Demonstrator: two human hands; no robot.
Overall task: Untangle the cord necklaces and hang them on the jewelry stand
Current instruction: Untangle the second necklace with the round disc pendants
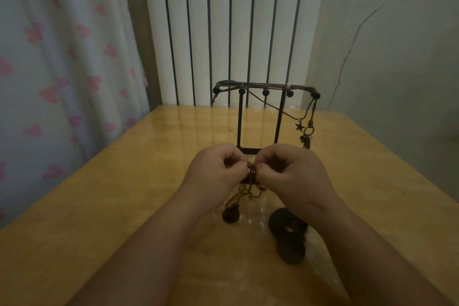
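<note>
Pinched the tangle of cord necklaces (251,171) from both sides: with the left hand (213,174), fingers curled tight on the cords, and with the right hand (293,174), thumb and fingertips closed on the same knot, knuckles nearly touching. Held the knot raised above the table (111,194), just in front of the foot of the jewelry stand (265,92). Left loose loops of brown cord (248,191) dangling beneath the hands. Lower down, at the tabletop, a small dark round pendant (231,215) under the left wrist. By the right wrist, a large dark ring-shaped pendant (285,226) with a second dark disc (290,251) on its near side, touching or overlapping, hard to tell which. Behind the hands, upright on the table, the black wire stand with ball-tipped pegs along its top bar. Already draped over that bar, a thin necklace with a star charm (299,127) and beside it a cluster of rings and beads (308,134), both hanging at the right end. Further back, a white radiator (223,20), and to the left a curtain with pink hearts (49,57).
</note>
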